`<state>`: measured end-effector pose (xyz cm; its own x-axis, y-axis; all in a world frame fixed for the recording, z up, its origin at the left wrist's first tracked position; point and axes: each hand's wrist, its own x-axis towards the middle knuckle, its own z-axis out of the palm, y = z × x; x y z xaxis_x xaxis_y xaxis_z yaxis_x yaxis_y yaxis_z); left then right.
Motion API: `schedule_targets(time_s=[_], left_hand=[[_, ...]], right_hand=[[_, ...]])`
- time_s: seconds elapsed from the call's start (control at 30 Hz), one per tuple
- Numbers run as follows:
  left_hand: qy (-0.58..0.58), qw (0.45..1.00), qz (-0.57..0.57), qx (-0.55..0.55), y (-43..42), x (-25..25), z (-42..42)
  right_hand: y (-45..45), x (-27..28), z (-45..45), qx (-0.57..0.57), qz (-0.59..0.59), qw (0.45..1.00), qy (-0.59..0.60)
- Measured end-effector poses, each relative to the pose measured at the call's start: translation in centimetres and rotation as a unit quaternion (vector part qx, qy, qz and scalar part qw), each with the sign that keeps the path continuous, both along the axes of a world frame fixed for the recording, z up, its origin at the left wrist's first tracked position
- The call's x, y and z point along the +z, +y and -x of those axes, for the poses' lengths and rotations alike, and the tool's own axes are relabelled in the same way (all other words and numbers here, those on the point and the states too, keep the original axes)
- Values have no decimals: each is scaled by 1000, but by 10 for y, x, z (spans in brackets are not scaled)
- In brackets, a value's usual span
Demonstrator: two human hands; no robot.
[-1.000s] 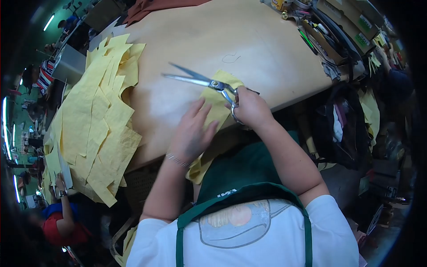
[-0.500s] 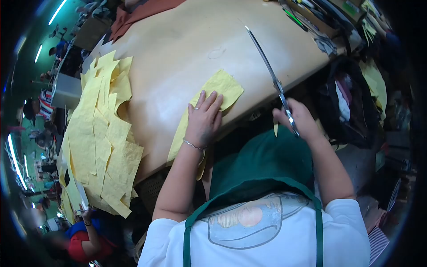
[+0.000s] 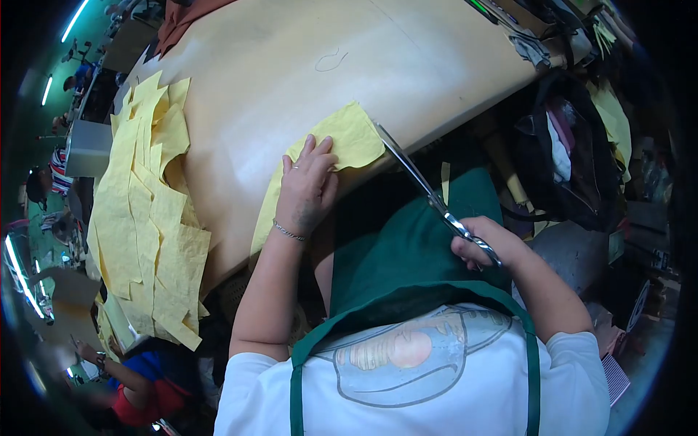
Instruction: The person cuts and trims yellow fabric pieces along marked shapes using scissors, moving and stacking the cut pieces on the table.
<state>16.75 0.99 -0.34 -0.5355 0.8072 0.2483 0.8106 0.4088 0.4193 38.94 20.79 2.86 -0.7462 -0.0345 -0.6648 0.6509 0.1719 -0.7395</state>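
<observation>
My left hand [image 3: 311,182] lies on a yellow piece of material [image 3: 356,138], pressing it to the table near the front edge with its fingers stretched out. The piece's lower part runs back beneath my left wrist and forearm. Through the handles of long metal scissors [image 3: 422,182] go the fingers of my right hand [image 3: 483,243]. The blades look nearly closed, and their tips reach the right edge of the yellow piece; whether they touch it I cannot tell. A narrow yellow strip [image 3: 446,182] shows beside the blades, in front of the green apron [image 3: 407,240].
Overlapping yellow pieces [image 3: 145,211] form a pile along the table's left side. Reddish-brown material [image 3: 185,22] lies at the far left of the table [image 3: 269,87]. A black bag [image 3: 574,160] hangs at the right. Another person [image 3: 138,385] is at lower left.
The scissors have come down and left, their tips now by the yellow piece's edge. My right hand has moved lower, nearer my body. The strip is apart from my hand. The whole view has shifted.
</observation>
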Motion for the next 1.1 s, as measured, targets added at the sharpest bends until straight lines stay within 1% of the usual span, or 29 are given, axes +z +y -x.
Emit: schedule_targets(time_s=[0.03,0.13,0.27,0.37,0.47,0.57,0.77,0.97,1.03,1.1], left_hand=[[38,999,17,-7,1,1,-1],[55,998,27,-5,2,2,-5],[27,1000,6,0,-1,-1,-3],[5,1000,-11,7,-1,0,-2],[12,1000,-5,5,-1,1,-3],[25,1000,5,2,0,3,-4],[30,1000,-2,-2,-1,1,-3],[34,999,-3,-3,-1,0,-3],[32,999,-4,-3,0,1,-3],[55,998,-8,-10,-1,-1,-2]], right_hand=[[-4,0,4,-13,-1,1000,1],[-13,-2,16,-32,-11,999,8],[-16,-2,18,-31,-52,998,1],[-13,-6,10,-7,-113,993,30],[-17,-4,8,-23,-104,994,18],[-20,-3,13,-47,-64,997,14],[-27,-4,13,-84,-62,994,15],[-29,-2,12,-81,-99,992,-14],[-29,-2,11,-89,-90,992,-19],[-29,-2,11,-85,-90,992,-19]])
